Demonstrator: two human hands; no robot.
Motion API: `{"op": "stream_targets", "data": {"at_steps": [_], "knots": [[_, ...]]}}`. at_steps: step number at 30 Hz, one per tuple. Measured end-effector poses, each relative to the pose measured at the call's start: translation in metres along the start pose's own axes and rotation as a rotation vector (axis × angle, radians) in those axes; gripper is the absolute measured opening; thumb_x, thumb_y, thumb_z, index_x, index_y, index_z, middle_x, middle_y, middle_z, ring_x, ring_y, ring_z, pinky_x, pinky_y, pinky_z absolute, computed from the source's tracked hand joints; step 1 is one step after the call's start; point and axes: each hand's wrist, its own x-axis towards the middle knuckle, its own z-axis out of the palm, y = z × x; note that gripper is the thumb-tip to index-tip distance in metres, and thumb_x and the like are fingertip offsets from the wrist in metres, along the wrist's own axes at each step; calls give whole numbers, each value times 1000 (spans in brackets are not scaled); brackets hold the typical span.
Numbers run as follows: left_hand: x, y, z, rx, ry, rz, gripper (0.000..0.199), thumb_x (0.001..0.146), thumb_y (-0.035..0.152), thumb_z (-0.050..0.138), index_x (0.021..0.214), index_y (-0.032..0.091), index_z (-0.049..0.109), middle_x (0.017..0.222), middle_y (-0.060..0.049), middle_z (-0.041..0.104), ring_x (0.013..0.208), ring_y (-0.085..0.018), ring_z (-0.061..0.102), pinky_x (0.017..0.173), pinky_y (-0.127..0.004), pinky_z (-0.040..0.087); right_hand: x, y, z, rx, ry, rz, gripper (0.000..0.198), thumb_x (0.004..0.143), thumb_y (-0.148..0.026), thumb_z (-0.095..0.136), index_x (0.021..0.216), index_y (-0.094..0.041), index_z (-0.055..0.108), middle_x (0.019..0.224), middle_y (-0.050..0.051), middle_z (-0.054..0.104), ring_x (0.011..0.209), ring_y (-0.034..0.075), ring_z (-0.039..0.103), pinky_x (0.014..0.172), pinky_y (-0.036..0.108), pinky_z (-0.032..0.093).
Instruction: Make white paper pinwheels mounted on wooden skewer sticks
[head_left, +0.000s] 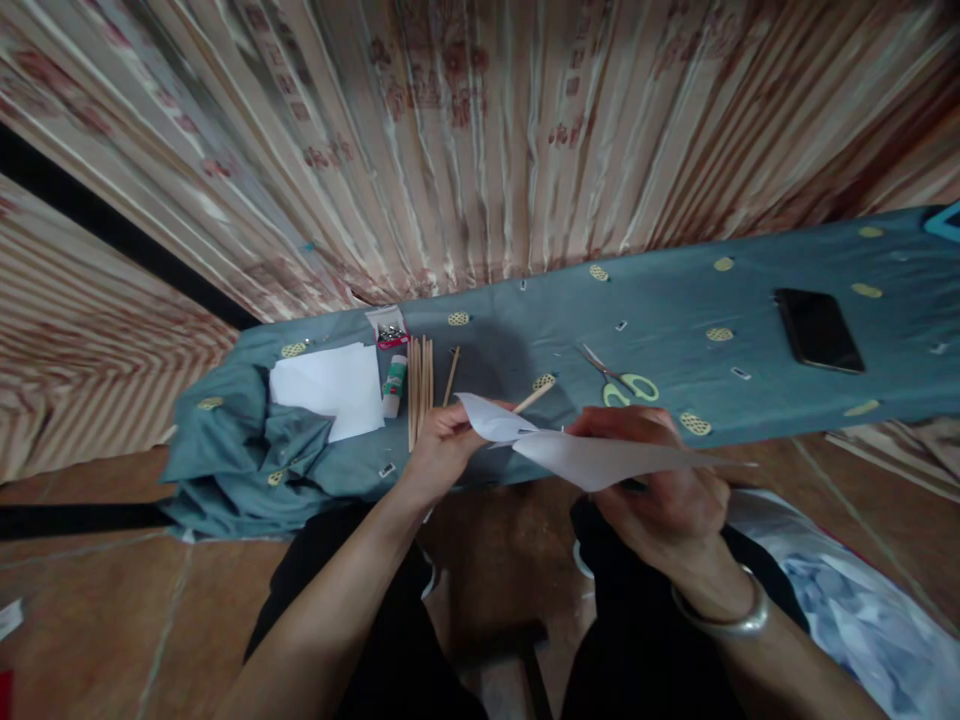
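Note:
A piece of white paper (600, 458), bent into curved flaps, is held up between my two hands above the table's front edge. My left hand (442, 450) is closed on its left end, thumb and fingers pinching. On the right, my right hand (664, 495) is closed around the paper, with some of its fingers hidden behind it. A thin wooden stick (535, 396) juts out from behind the paper's upper edge; its lower end is out of sight. Whether the stick is joined to the paper I cannot tell.
On the blue-green cloth (517, 330) lie white sheets (330, 385), a glue stick (394, 385), several wooden sticks (421, 385), a small box of metal pins (390, 332), scissors (619, 380) and a phone (819, 330). A patterned curtain (480, 140) hangs behind.

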Motion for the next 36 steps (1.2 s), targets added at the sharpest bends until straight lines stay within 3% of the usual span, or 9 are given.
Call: {"op": "stream_targets", "data": {"at_steps": [5,11,21,26,32,36], "knots": [[-6,3,2,-43,-7,-20,23,61,33,85,75,17,78,82,-5,76,75,-18,69,78,-29,56,4,-3,2,13,7,-3,16,89,-25,63,105,-24,63,91,5,75,83,22,71,74,36,57],[-13,4,2,-57,6,-52,29,56,34,89,74,15,75,72,-3,74,65,-15,66,69,-28,56,5,-4,3,-1,37,-35,21,89,-21,61,110,-25,61,91,3,74,82,21,72,76,35,58],[-17,18,4,41,-46,-27,18,69,34,79,75,18,74,84,-5,76,79,-19,71,71,-26,57,4,-6,3,2,12,-38,20,89,-23,61,108,-28,61,88,3,75,83,23,71,75,37,58],[-18,19,3,38,-45,-13,21,68,36,80,76,17,75,84,-6,76,79,-19,71,70,-26,57,9,-8,0,38,-34,-58,21,89,-20,58,110,-27,60,87,4,75,82,23,72,76,38,58],[-19,17,2,64,-46,-22,24,68,37,82,75,16,73,79,-5,75,73,-18,69,65,-24,55,6,-7,3,35,15,-86,25,88,-17,59,112,-25,60,88,4,75,83,22,71,76,36,58],[-20,16,1,71,-44,-31,29,68,43,81,76,16,72,82,-6,75,74,-19,69,64,-25,55,5,-5,5,103,-28,-18,21,89,-21,57,108,-26,63,86,4,73,82,23,71,76,39,58]]}}
